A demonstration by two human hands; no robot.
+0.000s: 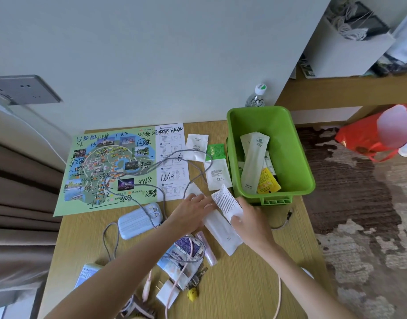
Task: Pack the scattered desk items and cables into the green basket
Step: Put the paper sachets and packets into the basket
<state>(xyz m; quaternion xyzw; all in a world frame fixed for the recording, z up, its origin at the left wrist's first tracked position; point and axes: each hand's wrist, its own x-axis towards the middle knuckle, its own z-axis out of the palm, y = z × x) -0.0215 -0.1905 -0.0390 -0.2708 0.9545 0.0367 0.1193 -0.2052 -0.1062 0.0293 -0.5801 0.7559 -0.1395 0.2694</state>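
Wooden desk (255, 284) against white wall (175, 54); patterned carpet (359, 215) beside.

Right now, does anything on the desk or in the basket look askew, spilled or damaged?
Nothing looks spilled or broken. The oddest thing is the grey cable, which loops loosely across the map and over the white packets beside the green basket. The packets inside the basket lean unevenly. Both hands are on white packets.

We see the basket (270, 118) at the desk's (244, 284) far right edge with sachets (254, 162) in it, the map (110, 169) to its left against the wall, the power bank (138, 223) in front of the map, and more sachets (217, 176) between map and basket.
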